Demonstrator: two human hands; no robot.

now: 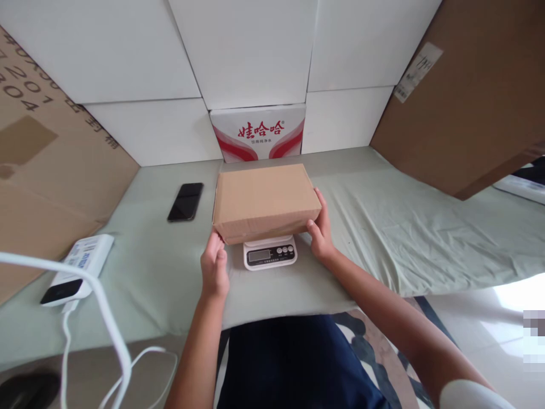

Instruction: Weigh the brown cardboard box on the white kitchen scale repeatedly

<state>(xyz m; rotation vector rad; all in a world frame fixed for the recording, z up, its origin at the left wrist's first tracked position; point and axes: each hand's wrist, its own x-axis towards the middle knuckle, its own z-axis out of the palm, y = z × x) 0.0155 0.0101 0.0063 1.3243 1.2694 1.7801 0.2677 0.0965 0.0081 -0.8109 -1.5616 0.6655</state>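
Bright, even daylight fills the scene. At the lower right, the floor (511, 295) is blown out by glare. Soft shadows lie under the cardboard box (264, 200). Straight lines bow toward the edges from wide-angle distortion. A pixelated patch (533, 336) sits at the right edge.

- A makeshift packing or parcel-weighing corner, probably in a home or small storeroom.
- The worktop (383, 227) wears a wrinkled pale green cloth.
- A small digital scale (269, 254) sits on it.
- White cartons (247, 51) are stacked behind, and brown cardboard sheets (468, 96) lean at both sides.
- A bottled-water carton (258, 133) stands at the back.
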